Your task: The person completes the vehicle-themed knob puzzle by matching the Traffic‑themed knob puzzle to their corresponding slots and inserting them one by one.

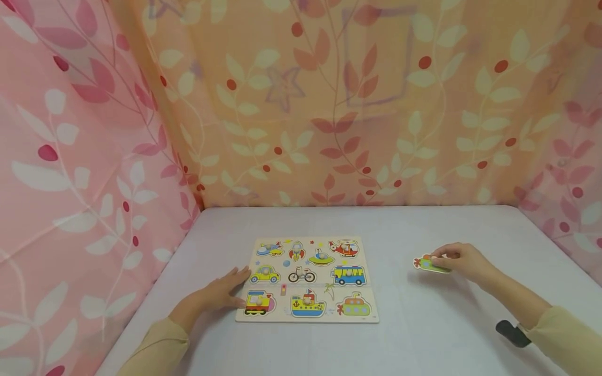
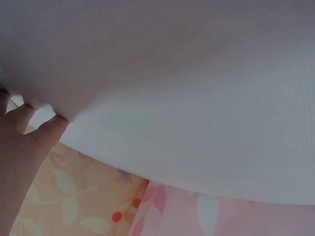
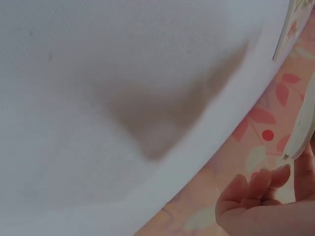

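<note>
A green submarine puzzle piece [image 1: 426, 264] with red details is pinched in my right hand [image 1: 463, 261], above the table to the right of the puzzle board. In the right wrist view the piece's pale edge [image 3: 301, 129] shows at the right side, beside my curled fingers [image 3: 258, 187]. The wooden board [image 1: 282, 314] lies flat, with vehicle pieces such as a bus [image 1: 349, 275], a ship [image 1: 308, 305] and a train [image 1: 258, 303] set in it. A submarine picture [image 1: 356, 307] fills its lower right spot. Fingers spread, my left hand [image 1: 216, 292] rests at the board's left edge.
The table [image 1: 400, 339] has a white cover. Leaf-patterned curtains [image 1: 291, 104] stand along its back and both sides. A dark strap-like object [image 1: 512, 333] sits by the right sleeve [image 1: 564, 334].
</note>
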Demonstrator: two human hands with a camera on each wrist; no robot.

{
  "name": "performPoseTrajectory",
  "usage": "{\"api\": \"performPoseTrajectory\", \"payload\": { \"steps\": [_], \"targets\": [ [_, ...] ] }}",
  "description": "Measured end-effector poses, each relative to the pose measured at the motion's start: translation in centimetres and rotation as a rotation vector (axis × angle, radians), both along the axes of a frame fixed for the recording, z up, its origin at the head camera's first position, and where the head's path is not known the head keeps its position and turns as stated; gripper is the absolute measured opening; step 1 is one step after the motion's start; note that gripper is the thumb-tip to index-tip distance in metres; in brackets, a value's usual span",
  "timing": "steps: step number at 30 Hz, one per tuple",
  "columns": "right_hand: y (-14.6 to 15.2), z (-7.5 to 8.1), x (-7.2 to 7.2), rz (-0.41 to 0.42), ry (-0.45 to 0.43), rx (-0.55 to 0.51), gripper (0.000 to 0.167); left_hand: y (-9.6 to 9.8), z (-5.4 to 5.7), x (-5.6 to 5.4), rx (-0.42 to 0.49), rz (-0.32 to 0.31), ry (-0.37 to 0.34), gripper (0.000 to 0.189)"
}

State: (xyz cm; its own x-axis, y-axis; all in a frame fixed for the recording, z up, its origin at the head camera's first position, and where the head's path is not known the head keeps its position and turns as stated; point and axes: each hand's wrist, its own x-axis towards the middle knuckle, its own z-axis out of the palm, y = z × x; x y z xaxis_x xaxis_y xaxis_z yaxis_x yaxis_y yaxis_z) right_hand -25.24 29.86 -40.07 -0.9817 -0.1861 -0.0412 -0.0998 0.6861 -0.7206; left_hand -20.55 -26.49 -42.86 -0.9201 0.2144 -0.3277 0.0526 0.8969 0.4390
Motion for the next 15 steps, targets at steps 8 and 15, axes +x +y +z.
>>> {"api": "performPoseTrajectory", "payload": {
  "steps": [8, 15],
  "targets": [
    [-1.5, -0.1, 0.6, 0.024, 0.01, -0.009, 0.029, 0.0, -0.3, 0.0, -0.004, -0.003, 0.006, 0.087],
    [-2.7, -0.4, 0.7, 0.04, 0.022, -0.022, 0.027, 0.0, -0.1, -0.1, -0.012, 0.002, 0.004, 0.088]
  ]
}}
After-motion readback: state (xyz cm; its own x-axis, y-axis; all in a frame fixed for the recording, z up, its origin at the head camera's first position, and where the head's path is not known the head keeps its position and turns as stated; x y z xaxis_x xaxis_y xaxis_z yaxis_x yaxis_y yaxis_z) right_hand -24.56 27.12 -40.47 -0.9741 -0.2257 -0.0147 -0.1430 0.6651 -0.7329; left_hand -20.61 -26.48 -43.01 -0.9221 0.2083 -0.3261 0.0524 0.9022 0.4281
